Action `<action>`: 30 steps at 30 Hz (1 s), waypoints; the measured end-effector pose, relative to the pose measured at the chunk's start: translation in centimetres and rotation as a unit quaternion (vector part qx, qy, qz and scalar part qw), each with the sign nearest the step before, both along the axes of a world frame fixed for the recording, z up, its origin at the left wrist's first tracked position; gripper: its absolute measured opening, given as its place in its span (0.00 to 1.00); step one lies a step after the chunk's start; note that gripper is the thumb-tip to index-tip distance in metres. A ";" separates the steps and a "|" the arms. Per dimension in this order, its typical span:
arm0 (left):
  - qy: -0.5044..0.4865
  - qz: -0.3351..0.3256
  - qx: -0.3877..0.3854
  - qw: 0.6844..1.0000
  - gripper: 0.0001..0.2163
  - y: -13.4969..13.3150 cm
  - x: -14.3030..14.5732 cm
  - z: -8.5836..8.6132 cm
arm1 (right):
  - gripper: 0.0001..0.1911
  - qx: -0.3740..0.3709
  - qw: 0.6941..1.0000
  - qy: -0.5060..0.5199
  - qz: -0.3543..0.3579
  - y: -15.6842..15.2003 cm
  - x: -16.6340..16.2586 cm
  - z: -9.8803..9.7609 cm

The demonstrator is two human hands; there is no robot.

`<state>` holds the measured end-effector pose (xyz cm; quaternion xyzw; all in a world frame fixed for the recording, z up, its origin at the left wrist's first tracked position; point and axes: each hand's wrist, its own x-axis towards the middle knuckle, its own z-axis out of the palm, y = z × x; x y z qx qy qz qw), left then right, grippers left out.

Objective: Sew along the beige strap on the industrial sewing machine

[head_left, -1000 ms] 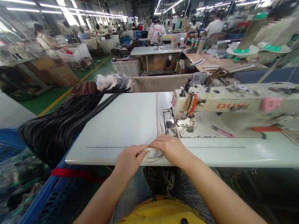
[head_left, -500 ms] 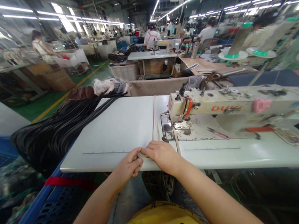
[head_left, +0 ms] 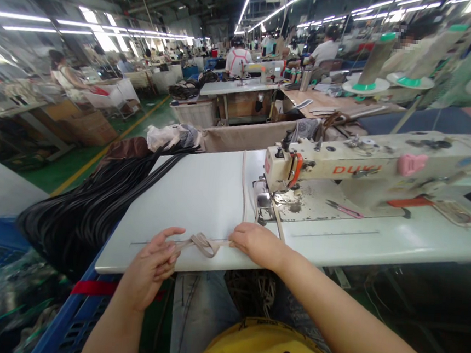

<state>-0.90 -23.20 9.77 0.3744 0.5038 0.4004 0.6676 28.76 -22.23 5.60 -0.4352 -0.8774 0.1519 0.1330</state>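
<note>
Where both hands met moments ago, they're now apart, leaving the beige strip (head_left: 212,250) looped and strung between them along the white tabletop (head_left: 193,189)! The left hand (head_left: 148,270) pinches it, forefinger pointing out; palm down, the right hand (head_left: 259,245) pinches it near the sewing machine (head_left: 331,158).

Free tabletop (head_left: 193,189) beyond strap (head_left: 205,244), machine (head_left: 357,169) right
</note>
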 end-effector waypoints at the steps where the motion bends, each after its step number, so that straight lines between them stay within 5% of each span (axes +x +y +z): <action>1: -0.007 0.025 0.009 1.000 0.25 -0.1 -0.9 0.3 | 0.09 0.006 1.000 -0.011 -0.015 0.2 0.2 -0.2; 5: 0.006 0.113 0.068 0.991 0.23 -0.6 -4.8 1.8 | 0.09 0.014 0.999 -0.024 -0.045 0.5 0.7 -0.7; 8: 0.156 0.098 0.092 0.979 0.24 -0.3 -7.0 2.3 | 0.09 0.027 0.998 -0.018 -0.050 0.3 0.5 -0.7; 9: 0.255 0.100 0.112 0.955 0.23 0.0 -7.4 2.3 | 0.08 0.035 0.998 -0.013 -0.053 0.3 0.4 -0.6; 11: 0.461 0.116 0.183 0.860 0.22 0.5 -7.4 2.0 | 0.08 0.053 0.997 0.004 -0.062 0.3 0.2 -0.4; 13: 0.555 0.101 0.267 0.781 0.24 0.8 -6.2 1.5 | 0.09 0.065 0.996 0.022 -0.064 0.4 0.0 -0.3; 16: 0.480 -0.037 0.299 0.824 0.28 0.3 -2.5 0.4 | 0.11 0.077 0.994 0.048 -0.056 0.4 -0.4 -0.3; 18: 0.453 -0.116 0.319 0.824 0.32 -0.3 0.4 -0.3 | 0.11 0.086 0.993 0.060 -0.052 0.3 -0.6 -0.1; 21: 0.417 -0.231 0.269 0.837 0.20 -0.8 3.2 -1.1 | 0.09 0.095 0.992 0.059 -0.060 0.1 -0.6 0.2; 24: 0.401 -0.311 0.177 0.843 0.20 -0.9 3.1 -1.2 | 0.08 0.098 0.991 0.047 -0.076 0.0 -0.1 0.4; 30: 0.393 -0.370 0.025 0.841 0.21 -0.9 -0.5 -0.8 | 0.09 0.075 0.992 0.044 -0.093 0.1 0.0 -0.8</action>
